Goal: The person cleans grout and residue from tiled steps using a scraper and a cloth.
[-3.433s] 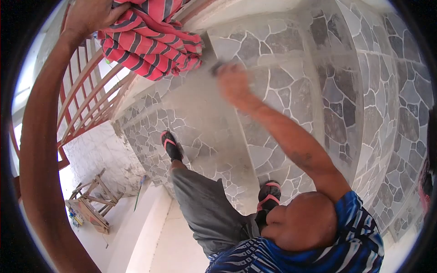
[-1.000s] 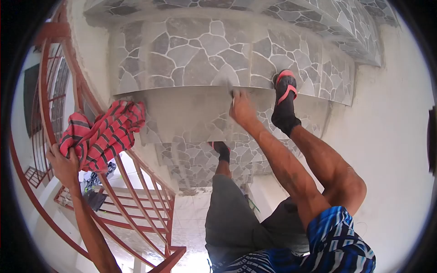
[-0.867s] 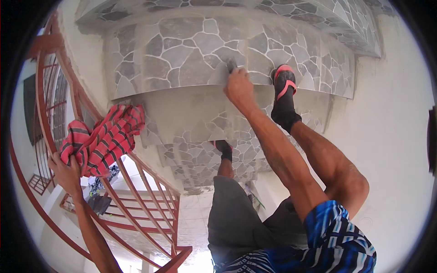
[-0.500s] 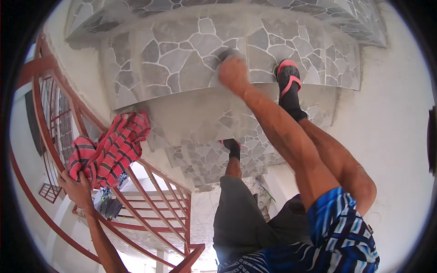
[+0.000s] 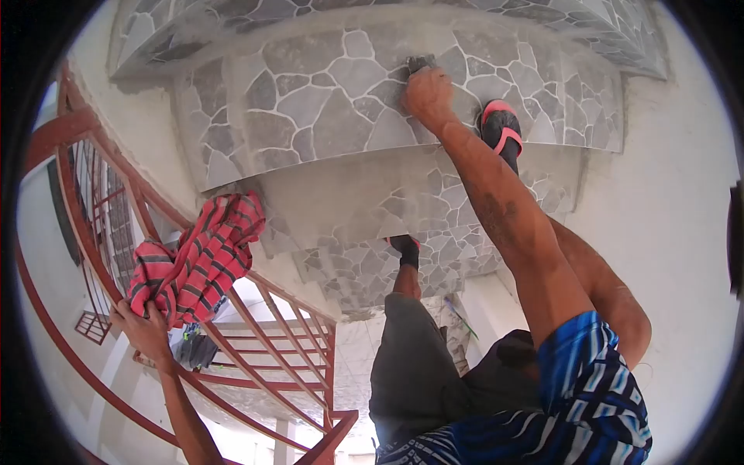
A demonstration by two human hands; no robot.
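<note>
My right hand (image 5: 428, 97) is closed on a small dark grey pad (image 5: 420, 63), pressed against the stone-patterned step (image 5: 310, 128). Its exact kind is hard to make out, as my fingers cover part of it. At the left, a red cloth with dark and pale stripes (image 5: 205, 260) hangs bunched over the red-brown railing (image 5: 256, 298). My left hand (image 5: 146, 332) grips the lower end of this cloth at the rail, with some fingers hidden beneath the folds.
My one foot, in a black sock and pink flip-flop (image 5: 502, 128), stands on the same step, right of my right hand. The other foot (image 5: 405, 249) is on a lower step. A white wall (image 5: 659, 209) runs along the right; another step (image 5: 256, 22) rises beyond.
My right hand has moved right and slightly farther up the step with the grey pad. My left hand stays on the striped cloth; the whole view has shifted slightly.
</note>
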